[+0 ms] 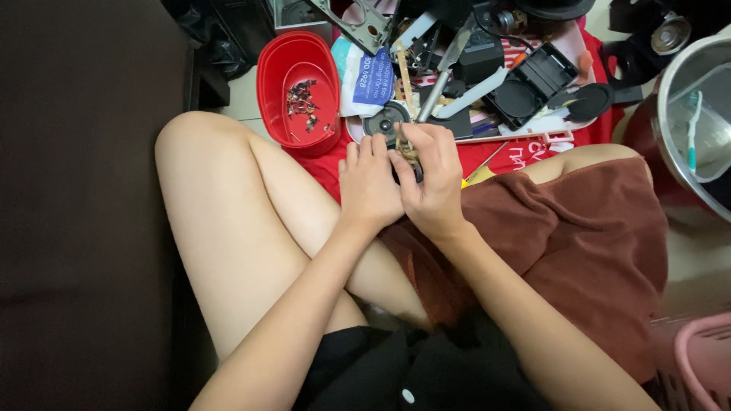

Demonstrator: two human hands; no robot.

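My left hand (pixel 368 185) and my right hand (pixel 434 179) meet above my crossed legs, both closed around a small dark, brownish electronic part (pixel 409 154) that is mostly hidden by my fingers. A long metal tool (pixel 440 72) rises from the part, up between my hands toward the pile of parts. A small round black speaker (pixel 386 122) lies just beyond my fingertips.
A red oval tub (pixel 283 67) with several small components sits at upper left. Black plastic casings (pixel 531 80), a white-and-blue packet (pixel 367 78) and loose parts lie on a red cloth (pixel 320 164). A steel bowl (pixel 674 114) with a toothbrush (pixel 692 129) stands right; a pink basket (pixel 704 358) is at bottom right.
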